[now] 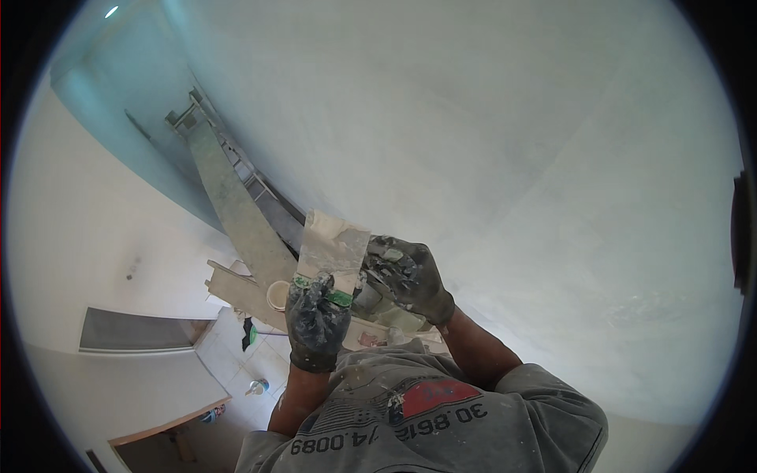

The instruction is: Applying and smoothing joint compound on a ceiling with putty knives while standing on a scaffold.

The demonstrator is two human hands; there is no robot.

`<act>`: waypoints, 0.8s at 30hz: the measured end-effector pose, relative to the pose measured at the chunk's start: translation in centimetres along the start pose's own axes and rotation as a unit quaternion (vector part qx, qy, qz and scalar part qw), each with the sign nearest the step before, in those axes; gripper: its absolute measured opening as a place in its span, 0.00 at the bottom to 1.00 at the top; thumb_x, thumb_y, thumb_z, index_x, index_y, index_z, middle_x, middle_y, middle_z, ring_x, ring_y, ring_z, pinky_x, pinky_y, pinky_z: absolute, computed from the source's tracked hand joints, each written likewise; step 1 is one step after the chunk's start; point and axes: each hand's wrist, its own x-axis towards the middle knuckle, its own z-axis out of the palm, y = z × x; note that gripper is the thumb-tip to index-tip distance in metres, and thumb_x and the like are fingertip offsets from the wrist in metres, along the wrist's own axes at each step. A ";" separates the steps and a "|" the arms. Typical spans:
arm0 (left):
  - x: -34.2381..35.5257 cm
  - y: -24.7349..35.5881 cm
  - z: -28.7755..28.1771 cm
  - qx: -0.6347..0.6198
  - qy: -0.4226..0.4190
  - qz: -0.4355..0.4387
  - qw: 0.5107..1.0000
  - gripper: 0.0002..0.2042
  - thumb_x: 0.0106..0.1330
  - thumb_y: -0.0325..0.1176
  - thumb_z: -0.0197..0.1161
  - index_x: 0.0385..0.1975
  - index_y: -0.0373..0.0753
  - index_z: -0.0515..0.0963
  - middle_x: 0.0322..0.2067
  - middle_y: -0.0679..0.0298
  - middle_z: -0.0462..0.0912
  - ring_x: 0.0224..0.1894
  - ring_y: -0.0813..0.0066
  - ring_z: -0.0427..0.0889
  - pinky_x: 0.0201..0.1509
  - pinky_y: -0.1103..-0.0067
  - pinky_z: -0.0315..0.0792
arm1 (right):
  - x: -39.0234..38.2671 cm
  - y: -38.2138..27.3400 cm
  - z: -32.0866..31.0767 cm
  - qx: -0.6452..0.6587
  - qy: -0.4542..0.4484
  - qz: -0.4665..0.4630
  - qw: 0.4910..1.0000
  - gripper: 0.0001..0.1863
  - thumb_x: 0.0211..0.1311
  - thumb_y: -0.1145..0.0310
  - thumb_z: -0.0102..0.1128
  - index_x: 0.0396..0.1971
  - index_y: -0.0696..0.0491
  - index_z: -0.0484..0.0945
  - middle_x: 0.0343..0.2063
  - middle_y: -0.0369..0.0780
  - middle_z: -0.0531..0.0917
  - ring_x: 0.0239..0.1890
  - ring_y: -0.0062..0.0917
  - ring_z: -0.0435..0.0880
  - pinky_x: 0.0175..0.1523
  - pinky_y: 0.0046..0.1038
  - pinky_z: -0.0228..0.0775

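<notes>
My left hand [318, 322], in a dark glove smeared with white, is closed around the green handle of a plastering trowel [335, 246]. The trowel's flat rectangular blade points up and away from me, with pale filler spread over part of it. My right hand [406, 272], gloved the same way, is right beside the blade's right edge with its fingers curled. A pale greenish patch shows among those fingers, but I cannot make out what they hold.
A long plank [236, 201] runs up to a metal trestle [188, 114] at the far left. Beside my left hand, a round white container [277, 296] stands on boards. A wide pale wall [536, 173] rises ahead and right. Tiled floor [264, 359] lies well below, at left.
</notes>
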 end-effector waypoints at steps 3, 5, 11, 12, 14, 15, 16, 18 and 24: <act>1.6 1.5 -0.9 0.229 0.050 0.193 0.953 0.14 0.56 0.24 0.69 0.44 0.31 0.80 0.43 0.49 0.83 0.43 0.54 0.84 0.46 0.69 0.78 | -2.2 0.6 -1.3 -0.213 0.005 -0.059 0.975 0.23 0.59 0.69 0.68 0.52 0.63 0.75 0.43 0.42 0.84 0.44 0.31 0.86 0.52 0.27 0.78; 1.1 1.7 -2.0 0.273 0.032 0.237 0.932 0.14 0.61 0.24 0.64 0.46 0.29 0.79 0.47 0.48 0.83 0.49 0.51 0.83 0.53 0.66 0.77 | -4.6 3.2 -2.7 0.247 0.071 0.194 0.947 0.26 0.55 0.68 0.72 0.53 0.59 0.76 0.44 0.42 0.84 0.47 0.33 0.85 0.53 0.31 0.77; 1.4 -0.3 -0.8 0.081 -0.159 0.220 0.959 0.16 0.72 0.30 0.54 0.53 0.25 0.75 0.54 0.47 0.80 0.58 0.52 0.79 0.63 0.65 0.70 | -6.7 -0.4 -2.3 0.161 0.102 0.159 0.969 0.30 0.46 0.71 0.79 0.51 0.59 0.77 0.46 0.42 0.84 0.48 0.28 0.84 0.56 0.29 0.77; 1.2 -0.6 -0.9 0.080 -0.177 0.220 0.956 0.16 0.72 0.30 0.54 0.53 0.25 0.75 0.54 0.47 0.80 0.58 0.52 0.79 0.63 0.65 0.70 | -7.0 0.3 -2.7 0.046 0.089 0.120 0.988 0.29 0.46 0.71 0.78 0.51 0.59 0.78 0.47 0.42 0.83 0.50 0.27 0.83 0.57 0.29 0.76; 1.2 -0.9 -0.9 0.080 -0.188 0.205 0.957 0.14 0.71 0.26 0.52 0.53 0.29 0.76 0.54 0.46 0.79 0.59 0.47 0.77 0.65 0.61 0.69 | -8.8 3.2 -2.6 0.143 0.114 0.139 0.973 0.26 0.50 0.72 0.74 0.51 0.58 0.77 0.49 0.43 0.82 0.52 0.25 0.82 0.58 0.30 0.76; 0.7 -1.2 -0.9 0.084 -0.188 0.193 0.959 0.14 0.70 0.24 0.51 0.53 0.31 0.76 0.54 0.46 0.79 0.60 0.44 0.76 0.66 0.59 0.68 | -9.1 3.0 -2.6 0.149 0.124 0.145 0.970 0.26 0.50 0.72 0.74 0.51 0.58 0.77 0.49 0.43 0.82 0.52 0.25 0.82 0.58 0.30 0.76; -0.1 -1.9 -1.0 0.091 -0.184 0.174 0.963 0.13 0.71 0.24 0.51 0.52 0.31 0.76 0.53 0.45 0.79 0.59 0.44 0.77 0.65 0.58 0.69 | -9.2 2.6 -2.8 -0.018 0.116 0.064 0.991 0.24 0.53 0.72 0.72 0.52 0.58 0.77 0.49 0.42 0.82 0.51 0.24 0.82 0.56 0.29 0.77; -1.3 -4.8 -2.1 0.136 -0.218 0.170 0.951 0.12 0.70 0.24 0.52 0.50 0.31 0.77 0.52 0.45 0.80 0.58 0.43 0.77 0.64 0.58 0.70 | -9.8 2.6 -2.3 -0.184 0.118 -0.012 0.976 0.22 0.56 0.73 0.69 0.52 0.58 0.76 0.48 0.41 0.82 0.50 0.23 0.83 0.55 0.28 0.78; -6.1 -9.5 0.0 0.230 -0.262 0.082 0.934 0.07 0.66 0.26 0.54 0.30 0.28 0.78 0.23 0.56 0.76 0.21 0.61 0.73 0.29 0.68 0.70 | -11.3 6.6 -0.8 0.688 0.130 0.177 0.692 0.19 0.68 0.71 0.57 0.57 0.61 0.72 0.53 0.44 0.80 0.52 0.25 0.82 0.55 0.24 0.79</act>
